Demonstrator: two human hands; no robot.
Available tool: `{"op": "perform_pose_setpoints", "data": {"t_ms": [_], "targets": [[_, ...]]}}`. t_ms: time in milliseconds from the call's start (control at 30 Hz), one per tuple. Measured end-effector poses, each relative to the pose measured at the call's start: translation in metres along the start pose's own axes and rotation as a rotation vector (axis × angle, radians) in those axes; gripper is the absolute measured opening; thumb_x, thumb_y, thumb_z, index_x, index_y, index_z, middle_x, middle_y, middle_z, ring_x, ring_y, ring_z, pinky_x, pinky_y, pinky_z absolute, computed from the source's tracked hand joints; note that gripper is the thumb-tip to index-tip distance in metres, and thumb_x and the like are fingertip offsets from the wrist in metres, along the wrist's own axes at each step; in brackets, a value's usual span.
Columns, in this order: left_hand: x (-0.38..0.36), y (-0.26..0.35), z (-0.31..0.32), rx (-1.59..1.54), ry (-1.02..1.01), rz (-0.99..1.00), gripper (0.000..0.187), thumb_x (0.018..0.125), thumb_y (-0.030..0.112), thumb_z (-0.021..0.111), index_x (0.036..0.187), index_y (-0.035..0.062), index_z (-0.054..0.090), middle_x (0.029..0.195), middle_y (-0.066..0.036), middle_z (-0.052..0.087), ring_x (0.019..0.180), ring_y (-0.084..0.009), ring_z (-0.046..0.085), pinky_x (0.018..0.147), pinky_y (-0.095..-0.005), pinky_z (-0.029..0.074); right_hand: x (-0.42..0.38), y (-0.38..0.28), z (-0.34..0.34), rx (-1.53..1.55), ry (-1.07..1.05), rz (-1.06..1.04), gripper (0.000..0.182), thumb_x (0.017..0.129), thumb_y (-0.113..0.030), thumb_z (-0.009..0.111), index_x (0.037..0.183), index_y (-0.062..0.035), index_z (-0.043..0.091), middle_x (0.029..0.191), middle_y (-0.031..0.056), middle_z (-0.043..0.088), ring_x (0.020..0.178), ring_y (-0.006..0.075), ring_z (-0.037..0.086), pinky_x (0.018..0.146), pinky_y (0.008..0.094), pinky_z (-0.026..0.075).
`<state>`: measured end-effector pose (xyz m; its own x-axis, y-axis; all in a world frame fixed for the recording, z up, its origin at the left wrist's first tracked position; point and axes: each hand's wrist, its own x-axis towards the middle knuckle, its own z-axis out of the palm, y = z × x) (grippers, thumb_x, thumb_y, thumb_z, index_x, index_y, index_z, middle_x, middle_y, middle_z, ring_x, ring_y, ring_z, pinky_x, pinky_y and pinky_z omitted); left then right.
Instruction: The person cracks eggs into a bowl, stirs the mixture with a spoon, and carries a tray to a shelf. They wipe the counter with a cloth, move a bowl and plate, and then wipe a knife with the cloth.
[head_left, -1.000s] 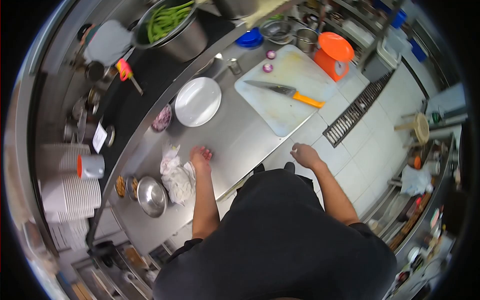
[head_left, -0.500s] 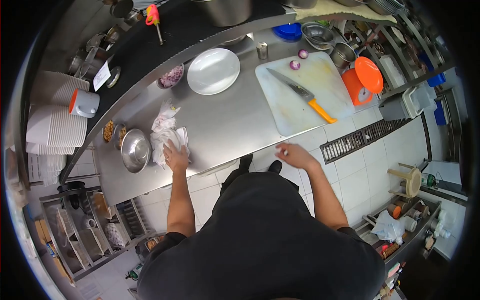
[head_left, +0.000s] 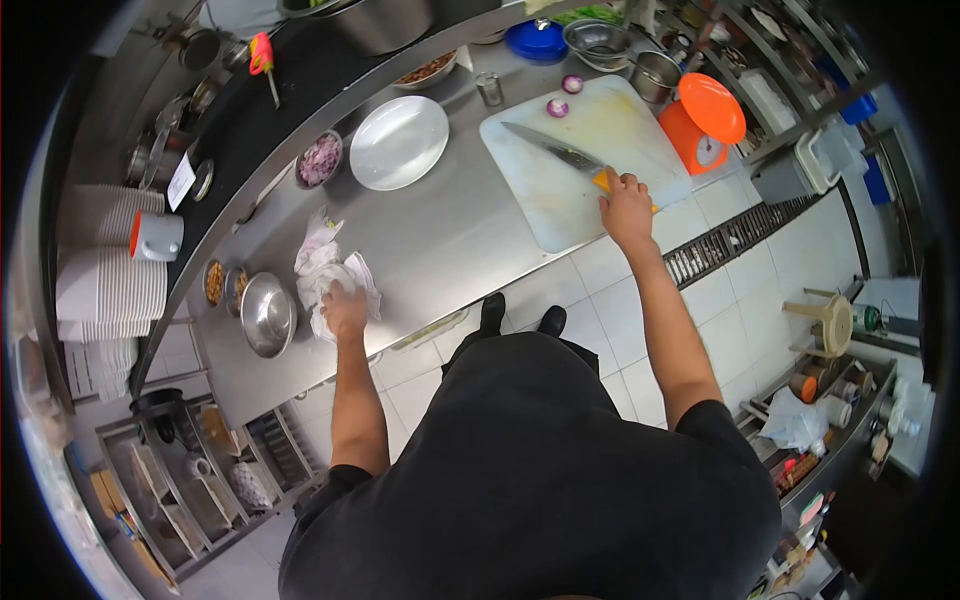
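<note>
On the white cutting board (head_left: 540, 205) lies a large knife (head_left: 555, 147) with an orange handle. My right hand (head_left: 628, 207) is closed round that handle, the blade pointing to the back left. Two purple onion pieces (head_left: 557, 107) sit near the board's back edge. My left hand (head_left: 345, 309) is on a crumpled white cloth (head_left: 322, 262) on the steel counter (head_left: 430, 245), its fingers curled into the fabric. Left of the cloth stands an empty metal bowl (head_left: 268, 315). A white oval plate (head_left: 399, 143) lies between cloth and board.
A bowl of chopped onion (head_left: 320, 160) stands left of the plate. An orange scale (head_left: 700, 125) is right of the board. Small bowls (head_left: 214, 283) hold brown bits at the left. Stacked white plates (head_left: 112, 285) stand at far left; a metal can (head_left: 489, 89) is behind the board.
My right hand has moved from beyond the counter's front edge up to the knife and taken its handle. My left hand has closed more on the cloth. The view has shifted slightly.
</note>
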<state>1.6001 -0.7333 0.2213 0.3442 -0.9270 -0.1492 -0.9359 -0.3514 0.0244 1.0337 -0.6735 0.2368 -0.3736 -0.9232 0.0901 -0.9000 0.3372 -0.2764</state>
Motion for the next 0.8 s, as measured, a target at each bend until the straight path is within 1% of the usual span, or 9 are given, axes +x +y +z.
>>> {"op": "perform_pose_setpoints", "data": {"t_ms": [67, 167, 200, 300, 333, 433, 600, 767, 800], "targets": [[0.003, -0.005, -0.007, -0.046, 0.02, 0.065, 0.087, 0.081, 0.057, 0.076, 0.15, 0.0122, 0.047, 0.142, -0.028, 0.052, 0.13, -0.0508, 0.052, 0.109, -0.0545, 0.046, 0.007, 0.008, 0.006, -0.071, -0.013, -0.056, 0.063, 0.091, -0.018, 0.069, 0.151, -0.0139, 0.05, 0.123, 0.0147, 0.062, 0.11, 0.0356, 0.06, 0.095, 0.0476, 0.05], [-0.001, -0.008, -0.017, -0.029, 0.066, 0.126, 0.098, 0.074, 0.061, 0.08, 0.152, 0.0132, 0.046, 0.143, -0.026, 0.052, 0.132, -0.0478, 0.052, 0.109, -0.0564, 0.044, 0.012, 0.013, 0.017, -0.141, -0.039, -0.112, 0.06, 0.093, -0.013, 0.061, 0.152, -0.0143, 0.049, 0.12, 0.014, 0.062, 0.108, 0.034, 0.06, 0.094, 0.0455, 0.05], [0.002, -0.014, -0.012, -0.008, 0.089, 0.099, 0.116, 0.068, 0.068, 0.083, 0.16, 0.0165, 0.035, 0.155, -0.026, 0.042, 0.144, -0.046, 0.041, 0.118, -0.0568, 0.035, 0.01, 0.015, 0.019, -0.161, -0.047, -0.124, 0.059, 0.094, -0.011, 0.058, 0.153, -0.0143, 0.049, 0.119, 0.0138, 0.062, 0.108, 0.0335, 0.06, 0.093, 0.0448, 0.05], [0.016, -0.032, 0.017, -0.021, 0.212, 0.071, 0.13, 0.066, 0.076, 0.081, 0.166, 0.0192, 0.019, 0.167, -0.025, 0.024, 0.155, -0.043, 0.024, 0.124, -0.0581, 0.023, 0.002, 0.019, 0.021, -0.206, -0.082, -0.168, 0.06, 0.093, -0.008, 0.054, 0.152, -0.0141, 0.049, 0.119, 0.0138, 0.062, 0.108, 0.0326, 0.061, 0.092, 0.0433, 0.05], [0.024, -0.037, 0.022, -0.075, 0.103, 0.048, 0.138, 0.065, 0.08, 0.08, 0.168, 0.0198, 0.01, 0.172, -0.024, 0.01, 0.159, -0.041, 0.013, 0.126, -0.0591, 0.016, -0.01, 0.02, 0.019, -0.168, 0.003, -0.2, 0.057, 0.092, -0.01, 0.056, 0.149, -0.0117, 0.052, 0.114, 0.0154, 0.063, 0.106, 0.0331, 0.062, 0.092, 0.0444, 0.051], [0.024, -0.03, 0.021, -0.103, -0.067, -0.029, 0.138, 0.065, 0.081, 0.079, 0.168, 0.0188, 0.011, 0.171, -0.024, 0.011, 0.158, -0.0414, 0.014, 0.126, -0.0591, 0.017, -0.058, 0.019, -0.017, 0.065, -0.031, -0.075, 0.053, 0.091, -0.011, 0.058, 0.144, -0.0112, 0.055, 0.107, 0.0175, 0.064, 0.101, 0.035, 0.065, 0.087, 0.0477, 0.055], [0.009, -0.027, 0.044, -0.106, 0.231, 0.061, 0.112, 0.074, 0.078, 0.073, 0.158, 0.0123, 0.034, 0.154, -0.025, 0.043, 0.144, -0.0445, 0.039, 0.116, -0.0584, 0.033, -0.108, 0.067, -0.034, -0.02, 0.044, 0.243, 0.043, 0.097, -0.014, 0.058, 0.14, -0.0138, 0.057, 0.103, 0.0201, 0.065, 0.096, 0.0396, 0.067, 0.077, 0.0515, 0.058], [0.002, -0.008, 0.045, -0.057, 0.297, 0.053, 0.106, 0.076, 0.075, 0.074, 0.154, 0.0122, 0.041, 0.141, -0.023, 0.051, 0.134, -0.0423, 0.047, 0.11, -0.0567, 0.039, -0.113, 0.079, -0.039, -0.092, 0.075, 0.374, 0.042, 0.1, -0.015, 0.057, 0.141, -0.0125, 0.055, 0.105, 0.0214, 0.065, 0.09, 0.0424, 0.068, 0.073, 0.0522, 0.058], [0.002, -0.006, 0.04, -0.049, 0.286, 0.053, 0.105, 0.076, 0.075, 0.074, 0.154, 0.0122, 0.041, 0.14, -0.023, 0.051, 0.133, -0.042, 0.048, 0.109, -0.057, 0.039, -0.111, 0.068, -0.036, -0.106, -0.021, 0.4, 0.043, 0.1, -0.015, 0.057, 0.142, -0.012, 0.054, 0.107, 0.0214, 0.064, 0.09, 0.0417, 0.068, 0.074, 0.0524, 0.058]]}}
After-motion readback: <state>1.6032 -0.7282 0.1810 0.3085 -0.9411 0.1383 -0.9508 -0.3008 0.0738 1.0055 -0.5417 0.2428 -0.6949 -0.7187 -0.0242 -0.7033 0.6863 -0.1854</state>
